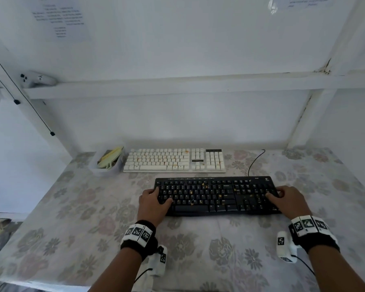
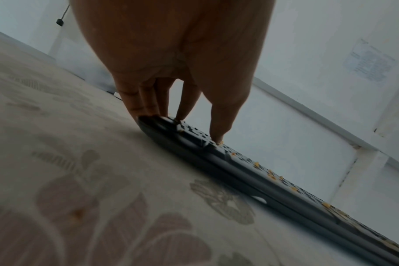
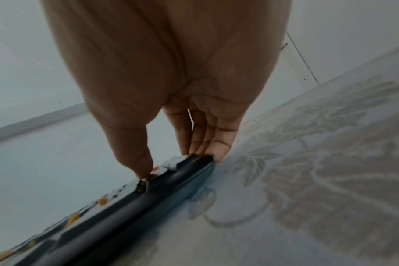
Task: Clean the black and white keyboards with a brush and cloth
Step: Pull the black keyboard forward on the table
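Black keyboard [image 1: 216, 196] lies flat on the floral tablecloth [image 1: 72, 218], nearest the person and roughly centred. It is a full-size matte plastic board with low-profile keys and a rounded front edge. Small orange-yellow crumbs [image 1: 202, 184] are scattered over the key field; both wrist views show them sitting on top of the caps, so loose debris rather than stains, by my reading.

Left hand [image 1: 154, 200] grips the board's left end: thumb on the keys, fingers [image 2: 146, 100] curled round the end edge. Right hand [image 1: 287, 197] does the same at the right end, thumb on the keys and fingers [image 3: 205, 138] wrapped over the corner. Both hands are clamped on the keyboard. The symmetric end grip suggests it is being positioned or readied for lifting; the body is long, thin and rigid, so two-ended support would keep it level. Tilting it would probably shed crumbs onto the cloth.

Its black cable [image 1: 254, 163] runs from the rear edge toward the wall.

White keyboard [image 1: 174, 161] sits just behind, parallel, touching neither hand. It has taller cream keycaps with some orange specks, and a dark panel above the number pad.

Immediately left of it is a translucent plastic container [image 1: 114, 168] holding a pale yellow-green tool [image 1: 110, 158] with a ribbed body, likely the brush. I cannot make out a cloth.

The tablecloth is thin and printed with muted flowers.
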